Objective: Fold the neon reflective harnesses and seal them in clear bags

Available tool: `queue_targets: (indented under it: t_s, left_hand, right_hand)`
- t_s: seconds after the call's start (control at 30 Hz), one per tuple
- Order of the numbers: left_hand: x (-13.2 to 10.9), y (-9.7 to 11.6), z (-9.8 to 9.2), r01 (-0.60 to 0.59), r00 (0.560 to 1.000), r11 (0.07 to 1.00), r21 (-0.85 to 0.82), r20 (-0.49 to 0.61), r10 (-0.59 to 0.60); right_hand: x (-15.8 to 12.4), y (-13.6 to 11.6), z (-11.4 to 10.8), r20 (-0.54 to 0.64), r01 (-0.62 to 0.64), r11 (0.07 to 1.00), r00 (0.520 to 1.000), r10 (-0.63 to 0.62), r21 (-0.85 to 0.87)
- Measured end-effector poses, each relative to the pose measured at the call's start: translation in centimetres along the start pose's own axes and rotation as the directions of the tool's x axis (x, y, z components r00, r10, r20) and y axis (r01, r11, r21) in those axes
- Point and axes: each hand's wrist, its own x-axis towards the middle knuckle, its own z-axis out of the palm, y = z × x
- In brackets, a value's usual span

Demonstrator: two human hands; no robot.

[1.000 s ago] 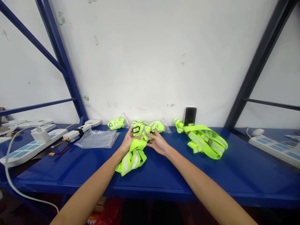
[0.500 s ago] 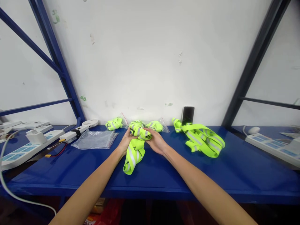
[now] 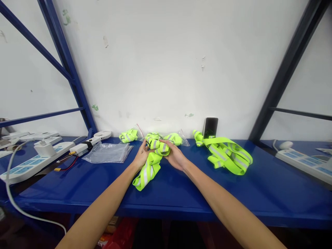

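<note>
A neon-yellow reflective strap (image 3: 150, 165) with grey stripes lies bunched on the blue shelf (image 3: 181, 193), near the middle. My left hand (image 3: 141, 156) grips its upper end from the left, fingers curled around the folded part. My right hand (image 3: 174, 155) holds the same bundle from the right, thumb on top. The strap's loose tail hangs toward me on the shelf.
A loose pile of the same straps (image 3: 225, 155) lies to the right, with a dark phone (image 3: 210, 128) leaning on the wall. Bagged straps (image 3: 129, 135) sit by the wall. Empty clear bags (image 3: 109, 152), a small fan (image 3: 90, 142) and power strips (image 3: 31, 162) are on the left.
Both hands have gathered the strap's upper part into a tighter bundle, and the loose tail has become narrower and shifted slightly left.
</note>
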Motion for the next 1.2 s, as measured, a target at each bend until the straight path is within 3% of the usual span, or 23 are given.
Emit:
queue_targets:
  t_s: [0.13,0.4,0.63,0.77,0.87,1.0,1.1,1.2]
  left_hand:
    - [0.1,-0.2,0.0,-0.036,0.999,0.998,0.046,0.015,0.035]
    - [0.5,-0.7,-0.6,0.05,0.997,0.999,0.012,-0.061,-0.05]
    - [0.5,-0.3,-0.2,-0.128,0.986,0.988,0.083,-0.099,0.136]
    - [0.6,-0.6,-0.4,-0.211,0.971,0.971,0.116,-0.085,0.221]
    - [0.5,-0.8,-0.2,-0.248,0.963,0.96,0.133,-0.073,0.259]
    - [0.3,-0.7,0.1,-0.285,0.953,0.946,0.151,-0.056,0.296]
    - [0.1,-0.6,0.2,-0.263,0.961,0.955,0.137,-0.049,0.272]
    - [0.2,-0.8,0.3,-0.146,0.987,0.988,0.047,-0.06,0.148]
  right_hand:
    - [0.1,0.2,-0.5,0.011,-0.057,0.998,0.998,0.057,-0.029]
    - [0.4,0.7,-0.2,-0.083,-0.075,0.99,0.993,0.085,0.117]
    - [0.5,0.9,0.0,0.019,-0.03,0.983,0.999,0.027,0.182]
    - [0.1,0.4,-0.2,0.092,-0.187,0.971,0.98,0.174,0.15]
    - [-0.2,0.3,-0.5,0.073,-0.266,0.957,0.963,0.259,0.113]
    - [-0.2,0.6,-0.6,-0.012,-0.181,0.982,0.983,0.182,0.054]
    - [0.1,0.9,-0.8,-0.036,-0.173,0.985,0.984,0.172,-0.018]
    - [0.4,1.1,-1.1,-0.073,-0.142,0.986,0.988,0.136,-0.083]
